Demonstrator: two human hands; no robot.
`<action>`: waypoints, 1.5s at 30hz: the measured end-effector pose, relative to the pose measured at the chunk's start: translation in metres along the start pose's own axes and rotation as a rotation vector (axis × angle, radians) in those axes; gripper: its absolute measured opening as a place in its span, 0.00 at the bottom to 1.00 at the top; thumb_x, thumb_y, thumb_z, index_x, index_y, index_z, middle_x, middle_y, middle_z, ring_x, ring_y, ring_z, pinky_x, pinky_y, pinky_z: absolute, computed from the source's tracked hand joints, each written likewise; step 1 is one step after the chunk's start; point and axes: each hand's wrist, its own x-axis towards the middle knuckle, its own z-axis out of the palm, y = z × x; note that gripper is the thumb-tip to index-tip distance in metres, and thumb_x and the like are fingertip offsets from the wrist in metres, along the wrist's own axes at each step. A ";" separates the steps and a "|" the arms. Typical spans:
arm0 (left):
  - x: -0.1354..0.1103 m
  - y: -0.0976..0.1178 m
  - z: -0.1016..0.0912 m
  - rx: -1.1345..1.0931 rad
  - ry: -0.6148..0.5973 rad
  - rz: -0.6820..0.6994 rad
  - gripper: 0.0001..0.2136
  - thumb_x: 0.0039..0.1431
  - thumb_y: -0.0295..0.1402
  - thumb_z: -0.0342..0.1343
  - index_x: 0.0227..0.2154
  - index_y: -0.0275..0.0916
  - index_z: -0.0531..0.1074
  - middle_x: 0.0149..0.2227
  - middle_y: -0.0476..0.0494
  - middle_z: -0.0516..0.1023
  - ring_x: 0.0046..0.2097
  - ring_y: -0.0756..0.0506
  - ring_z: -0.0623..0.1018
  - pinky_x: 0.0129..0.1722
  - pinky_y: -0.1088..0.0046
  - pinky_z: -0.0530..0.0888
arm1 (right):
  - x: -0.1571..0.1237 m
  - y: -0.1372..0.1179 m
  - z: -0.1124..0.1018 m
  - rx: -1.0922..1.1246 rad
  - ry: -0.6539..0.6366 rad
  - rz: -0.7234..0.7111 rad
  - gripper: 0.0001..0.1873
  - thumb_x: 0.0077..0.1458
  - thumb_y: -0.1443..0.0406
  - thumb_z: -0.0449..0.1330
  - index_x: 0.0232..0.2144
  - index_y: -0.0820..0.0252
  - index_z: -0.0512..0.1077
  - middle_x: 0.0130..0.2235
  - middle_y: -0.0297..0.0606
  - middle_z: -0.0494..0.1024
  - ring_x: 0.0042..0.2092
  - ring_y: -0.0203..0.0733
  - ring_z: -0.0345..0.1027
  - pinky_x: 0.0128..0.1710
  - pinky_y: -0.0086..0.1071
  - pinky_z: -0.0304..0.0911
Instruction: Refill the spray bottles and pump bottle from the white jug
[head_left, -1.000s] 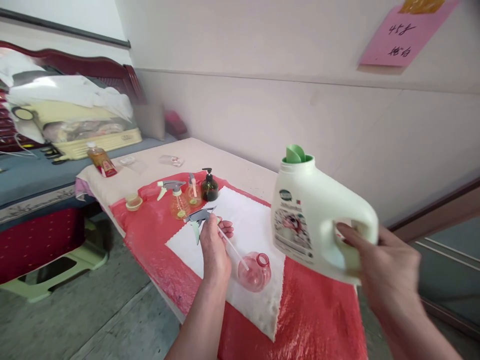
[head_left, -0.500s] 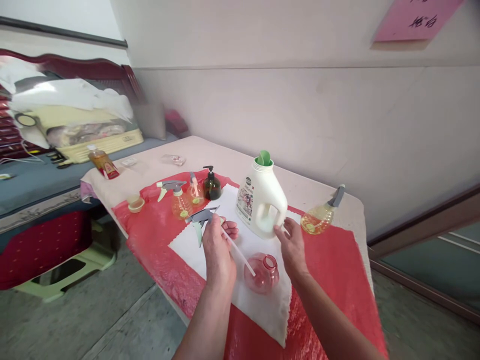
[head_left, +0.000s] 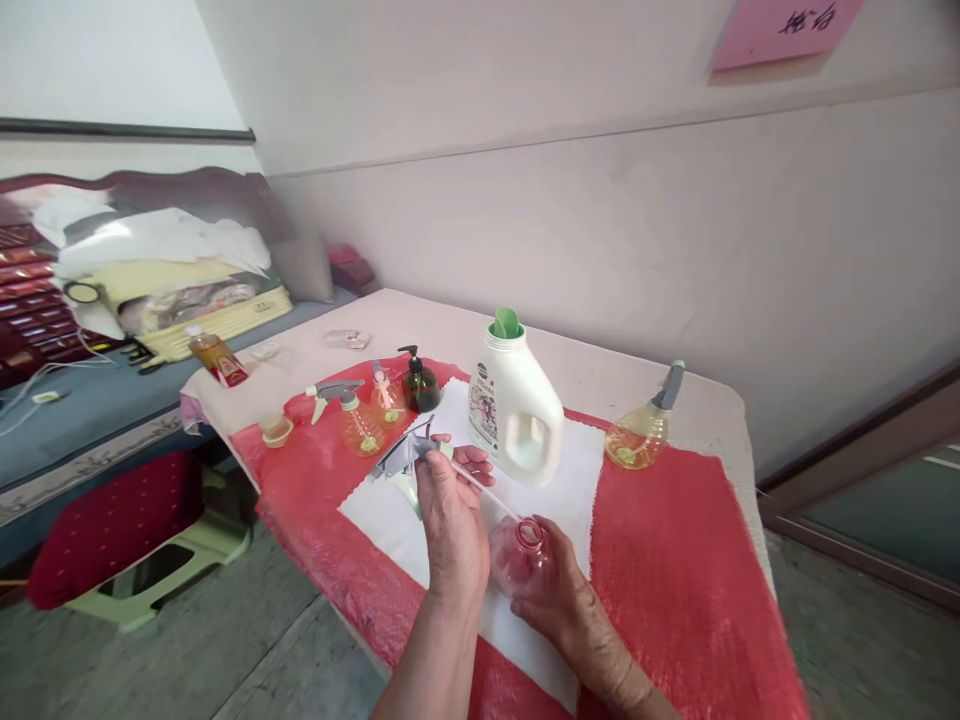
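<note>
My left hand (head_left: 448, 515) is closed round a grey trigger sprayer head (head_left: 403, 456), whose thin clear tube (head_left: 480, 488) slants down toward the mouth of a round pink bottle (head_left: 520, 556). My right hand (head_left: 564, 598) cups that pink bottle from below and the right, holding it just above the white cloth (head_left: 577, 480). A white detergent jug (head_left: 514, 407) with a green cap stands upright on the cloth just behind my hands.
A red bubble-wrap sheet (head_left: 675, 560) covers the table. Behind stand two orange spray bottles (head_left: 358, 418), a dark pump bottle (head_left: 418, 382) and a small cup (head_left: 274, 429). Another orange spray bottle (head_left: 642, 428) sits at the right. A bed (head_left: 90, 400) lies to the left.
My right hand set the white jug down on the cloth, let go of it, then came to the pink bottle and took hold. My left hand kept the sprayer head.
</note>
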 end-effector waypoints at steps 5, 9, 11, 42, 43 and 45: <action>-0.001 0.001 0.003 -0.039 -0.038 0.004 0.21 0.59 0.56 0.50 0.41 0.44 0.65 0.30 0.47 0.75 0.29 0.48 0.73 0.34 0.71 0.69 | 0.001 -0.004 -0.003 -0.007 0.030 0.053 0.43 0.35 0.67 0.65 0.57 0.49 0.60 0.52 0.39 0.74 0.49 0.51 0.72 0.47 0.44 0.70; 0.002 0.007 -0.001 -0.077 -0.033 0.048 0.20 0.60 0.56 0.48 0.42 0.44 0.65 0.31 0.46 0.75 0.30 0.48 0.72 0.33 0.72 0.69 | -0.001 -0.010 -0.003 -0.110 0.053 0.077 0.43 0.33 0.68 0.63 0.56 0.50 0.60 0.52 0.38 0.74 0.49 0.50 0.71 0.47 0.41 0.69; 0.003 0.009 -0.003 -0.081 -0.045 0.053 0.20 0.61 0.56 0.48 0.42 0.44 0.65 0.31 0.46 0.75 0.31 0.48 0.73 0.33 0.72 0.69 | -0.002 -0.015 -0.004 -0.153 0.049 0.066 0.43 0.33 0.68 0.63 0.56 0.51 0.60 0.52 0.39 0.73 0.49 0.50 0.72 0.47 0.41 0.69; -0.031 -0.023 0.013 0.186 -0.232 -0.215 0.21 0.58 0.52 0.56 0.38 0.37 0.74 0.44 0.34 0.81 0.49 0.39 0.78 0.49 0.62 0.72 | -0.006 -0.081 -0.050 0.473 0.022 0.011 0.34 0.39 0.56 0.70 0.50 0.55 0.67 0.47 0.40 0.75 0.50 0.48 0.69 0.50 0.39 0.65; -0.031 -0.023 0.013 0.196 -0.241 -0.226 0.21 0.58 0.52 0.55 0.38 0.36 0.74 0.44 0.34 0.81 0.49 0.39 0.78 0.50 0.62 0.72 | -0.006 -0.079 -0.050 0.556 -0.016 0.047 0.33 0.41 0.55 0.69 0.49 0.56 0.68 0.46 0.40 0.75 0.49 0.48 0.69 0.49 0.39 0.64; -0.029 -0.021 0.011 0.224 -0.245 -0.242 0.22 0.59 0.51 0.54 0.38 0.34 0.75 0.43 0.33 0.81 0.47 0.39 0.79 0.50 0.62 0.72 | -0.007 -0.075 -0.047 0.711 -0.070 0.131 0.28 0.45 0.53 0.67 0.47 0.58 0.71 0.43 0.40 0.76 0.46 0.46 0.70 0.46 0.37 0.64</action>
